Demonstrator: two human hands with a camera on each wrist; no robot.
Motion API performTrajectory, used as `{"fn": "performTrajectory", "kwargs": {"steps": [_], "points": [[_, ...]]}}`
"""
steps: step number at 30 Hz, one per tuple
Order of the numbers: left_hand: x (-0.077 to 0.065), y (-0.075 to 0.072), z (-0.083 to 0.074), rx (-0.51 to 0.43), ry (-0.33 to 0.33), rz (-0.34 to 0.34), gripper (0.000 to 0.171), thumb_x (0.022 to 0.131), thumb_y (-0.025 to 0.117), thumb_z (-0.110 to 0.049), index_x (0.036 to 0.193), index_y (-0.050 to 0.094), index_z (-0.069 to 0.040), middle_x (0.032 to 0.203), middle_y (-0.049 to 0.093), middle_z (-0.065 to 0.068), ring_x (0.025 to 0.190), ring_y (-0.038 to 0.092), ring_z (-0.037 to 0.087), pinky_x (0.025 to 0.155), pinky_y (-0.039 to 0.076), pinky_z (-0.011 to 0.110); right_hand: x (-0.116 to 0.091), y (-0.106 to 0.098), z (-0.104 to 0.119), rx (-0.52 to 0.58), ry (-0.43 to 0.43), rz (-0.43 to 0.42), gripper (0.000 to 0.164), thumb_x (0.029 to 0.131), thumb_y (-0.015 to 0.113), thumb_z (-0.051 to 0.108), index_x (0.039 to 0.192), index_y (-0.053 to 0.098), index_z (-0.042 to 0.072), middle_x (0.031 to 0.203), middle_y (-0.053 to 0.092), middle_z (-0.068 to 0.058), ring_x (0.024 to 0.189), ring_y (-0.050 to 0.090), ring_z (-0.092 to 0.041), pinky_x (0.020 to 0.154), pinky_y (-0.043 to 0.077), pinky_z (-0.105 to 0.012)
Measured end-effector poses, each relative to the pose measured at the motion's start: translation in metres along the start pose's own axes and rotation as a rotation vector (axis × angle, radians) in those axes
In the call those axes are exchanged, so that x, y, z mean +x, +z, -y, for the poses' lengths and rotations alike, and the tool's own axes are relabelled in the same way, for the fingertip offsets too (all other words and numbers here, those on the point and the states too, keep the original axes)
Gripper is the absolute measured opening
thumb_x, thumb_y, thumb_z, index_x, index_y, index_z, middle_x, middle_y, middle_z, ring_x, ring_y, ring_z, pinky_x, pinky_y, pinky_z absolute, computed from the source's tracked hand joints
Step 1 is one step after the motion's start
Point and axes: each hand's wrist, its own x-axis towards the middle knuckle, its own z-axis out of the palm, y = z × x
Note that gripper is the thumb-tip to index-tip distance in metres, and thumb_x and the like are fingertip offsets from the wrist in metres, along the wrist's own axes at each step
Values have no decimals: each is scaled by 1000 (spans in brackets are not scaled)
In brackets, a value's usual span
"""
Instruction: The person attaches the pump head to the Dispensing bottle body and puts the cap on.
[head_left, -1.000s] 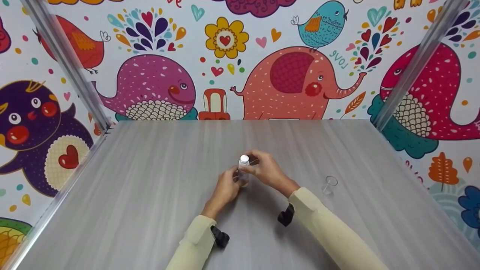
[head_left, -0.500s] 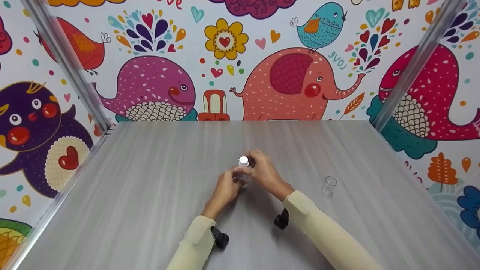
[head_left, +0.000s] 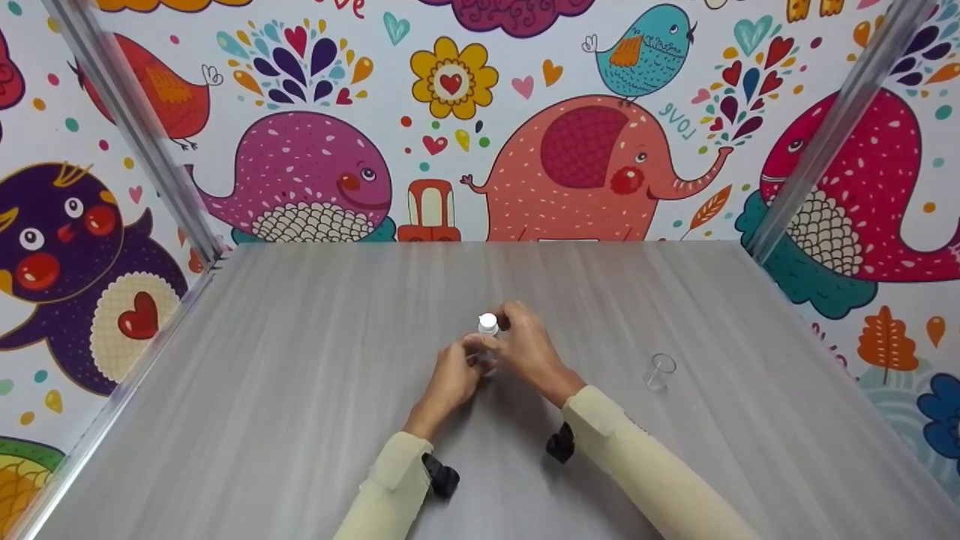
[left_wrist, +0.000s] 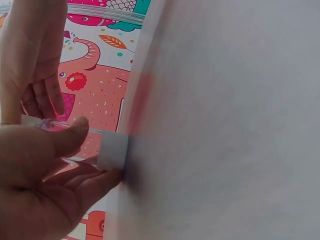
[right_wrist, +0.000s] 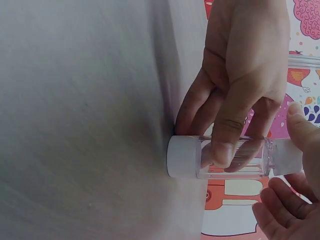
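Note:
A small clear bottle [right_wrist: 245, 172] with a white cap [head_left: 487, 323] and a white bottom stands upright on the table, its cap towards me in the head view. My left hand [head_left: 454, 375] grips the clear body from the left, thumb and fingers on opposite sides. At the bottle's top, my right hand [head_left: 529, 352] has its thumb on one side of the cap and curled fingers on the other. The right thumb [right_wrist: 300, 125] shows against the cap in the right wrist view. Fingers cover part of the body in every view.
A small empty clear glass [head_left: 660, 373] stands on the grey wood-grain table [head_left: 315, 390], right of my right hand. Printed walls with cartoon animals and metal posts [head_left: 814, 142] bound the back and sides.
My right hand has turned and shifted slightly left around the bottle's top, its thumb swinging further towards the left hand. The left hand and glass stay in place.

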Motion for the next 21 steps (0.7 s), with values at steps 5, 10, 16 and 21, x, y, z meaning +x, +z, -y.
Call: {"fn": "performTrajectory", "kwargs": {"steps": [5, 10, 16, 21], "points": [[-2, -1, 0, 19, 29, 0, 22, 85, 61, -2, 106, 62, -8, 108, 67, 11, 94, 65, 19, 73, 54, 29, -3, -1, -4, 61, 3, 8, 49, 72, 70, 49, 100, 57, 11, 93, 56, -2, 86, 55, -19, 74, 47, -29], [-1, -3, -1, 45, 81, -17, 24, 84, 63, -5, 108, 61, -6, 109, 66, 12, 102, 63, 24, 81, 54, 33, -3, -7, -12, 290, -11, 71, 52, 76, 71, 42, 116, 54, 12, 110, 56, 0, 104, 53, -18, 90, 47, -40], [2, -1, -1, 13, 29, 12, 36, 83, 65, -9, 118, 56, -2, 119, 59, 20, 112, 57, 31, 89, 50, 37, -3, -16, -20, 644, -16, 180, 46, 84, 61, 2, 127, 47, 5, 127, 53, -13, 119, 48, -29, 100, 37, -53], [1, 0, -1, 36, 1, 22, 40, 84, 65, -11, 122, 54, -4, 123, 57, 18, 114, 56, 31, 91, 49, 38, -8, -23, -7, 651, -25, 213, 42, 85, 59, 0, 126, 49, 0, 127, 53, -18, 117, 49, -31, 100, 37, -54]]}}
